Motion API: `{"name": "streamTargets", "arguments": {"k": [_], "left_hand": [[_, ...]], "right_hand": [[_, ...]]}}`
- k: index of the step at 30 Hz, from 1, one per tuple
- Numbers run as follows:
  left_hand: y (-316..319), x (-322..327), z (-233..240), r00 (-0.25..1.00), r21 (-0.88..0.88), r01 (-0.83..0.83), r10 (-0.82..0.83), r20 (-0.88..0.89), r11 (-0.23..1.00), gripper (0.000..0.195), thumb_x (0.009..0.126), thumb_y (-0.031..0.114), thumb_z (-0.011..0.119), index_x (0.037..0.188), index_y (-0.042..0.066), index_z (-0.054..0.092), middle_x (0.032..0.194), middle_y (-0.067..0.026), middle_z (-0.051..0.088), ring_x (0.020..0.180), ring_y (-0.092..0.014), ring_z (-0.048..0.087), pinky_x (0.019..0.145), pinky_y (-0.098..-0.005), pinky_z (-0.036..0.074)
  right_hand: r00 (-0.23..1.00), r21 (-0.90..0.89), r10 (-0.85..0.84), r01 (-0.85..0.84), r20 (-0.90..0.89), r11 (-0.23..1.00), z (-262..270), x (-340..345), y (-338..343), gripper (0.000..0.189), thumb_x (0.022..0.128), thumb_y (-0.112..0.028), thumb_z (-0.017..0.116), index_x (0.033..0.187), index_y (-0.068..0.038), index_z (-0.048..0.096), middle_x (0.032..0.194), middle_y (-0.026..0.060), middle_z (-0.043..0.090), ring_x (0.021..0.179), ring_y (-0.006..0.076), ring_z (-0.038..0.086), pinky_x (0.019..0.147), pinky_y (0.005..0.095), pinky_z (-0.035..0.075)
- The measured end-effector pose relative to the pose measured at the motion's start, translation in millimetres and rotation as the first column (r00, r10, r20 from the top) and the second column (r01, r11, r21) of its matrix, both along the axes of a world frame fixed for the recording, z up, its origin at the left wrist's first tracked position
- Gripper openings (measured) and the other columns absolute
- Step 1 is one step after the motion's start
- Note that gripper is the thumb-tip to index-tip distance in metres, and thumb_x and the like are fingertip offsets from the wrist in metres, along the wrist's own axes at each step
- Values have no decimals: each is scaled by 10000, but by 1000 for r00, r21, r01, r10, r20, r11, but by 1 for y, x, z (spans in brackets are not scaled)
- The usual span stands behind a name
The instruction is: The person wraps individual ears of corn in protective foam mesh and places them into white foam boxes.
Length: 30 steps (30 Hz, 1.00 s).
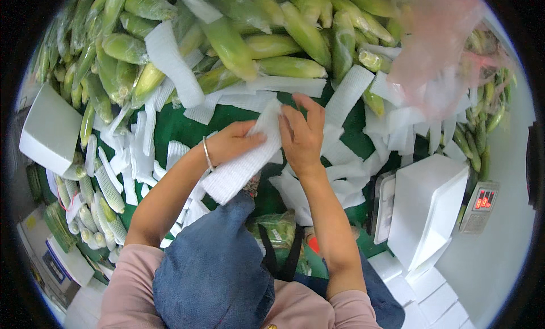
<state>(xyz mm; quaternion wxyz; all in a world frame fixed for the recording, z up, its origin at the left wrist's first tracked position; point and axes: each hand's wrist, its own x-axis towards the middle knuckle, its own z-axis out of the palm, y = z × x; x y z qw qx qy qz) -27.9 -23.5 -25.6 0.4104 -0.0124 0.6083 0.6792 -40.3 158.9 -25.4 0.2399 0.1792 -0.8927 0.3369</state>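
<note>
My left hand (240, 141) grips a flattened white foam-net sleeve (242, 169), its thumb lying on top. The sleeve slants from the upper right down towards my chest. At its upper end is my right hand (303, 131), with curled fingers against the edge and one finger raised. These fingers are slightly blurred, so their hold on the sleeve is unclear. Beyond both hands lies a heap of green corn cobs (306, 35), many in clear plastic film. More white foam sleeves (345, 182) are strewn over the green cloth (225, 116) around my hands.
White boxes stand tilted at left (49, 133) and right (425, 209). A scale display with red digits (479, 207) is beyond the right box. Net-sleeved cobs (108, 182) are piled at left. A translucent pink plastic bag (434, 60) hides the heap's upper right.
</note>
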Motion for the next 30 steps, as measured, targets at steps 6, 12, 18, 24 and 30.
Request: {"name": "streamTargets", "arguments": {"k": [6, 12, 18, 24, 30], "left_hand": [[-7, -18, 29, 954, 515, -258, 134, 267, 817, 352, 929, 186, 432, 1212, -22, 455, 1065, -125, 593, 961, -175, 578, 842, -278, 461], [46, -47, 15, 975, 526, -224, 189, 119, 821, 495, 888, 223, 492, 1309, -2, 361, 1193, -121, 529, 1077, -169, 511, 936, -285, 387], [131, -232, -8, 597, -469, -38, -357, -719, 882, 387, 840, 205, 522, 1165, -1, 472, 1138, -188, 546, 1015, -291, 556, 838, -372, 464], [218, -296, -33, 763, -694, -298, -273, -586, 656, 348, 900, 211, 444, 1154, -20, 384, 899, -217, 598, 815, -315, 597, 720, -409, 473], [178, -193, -32, 644, 31, -361, 273, -715, 932, 213, 916, 244, 455, 889, 44, 388, 646, -118, 451, 577, -246, 461, 571, -368, 400]], "right_hand": [[345, -778, 698, 237, 628, 582, 40, 21, 34, 287, 804, -77, 625, 1074, -11, 556, 1009, 69, 614, 873, 167, 586, 778, 312, 475], [452, -790, 713, 567, 536, 235, 29, 11, 46, 293, 839, -118, 587, 1107, -15, 528, 1069, 55, 580, 959, 148, 539, 849, 310, 434], [770, -770, 196, 511, 608, 383, 29, -180, 97, 118, 858, -139, 489, 881, -30, 527, 818, 43, 539, 719, 161, 505, 684, 295, 434], [679, -615, 29, 645, 734, 453, -73, -228, 124, 299, 845, -173, 511, 1112, -41, 486, 1011, 79, 556, 865, 192, 519, 710, 309, 430], [696, 130, -456, 469, 554, 874, -97, -91, 124, 326, 900, -210, 426, 1184, -52, 459, 1220, 106, 468, 1153, 254, 390, 981, 352, 268]]}}
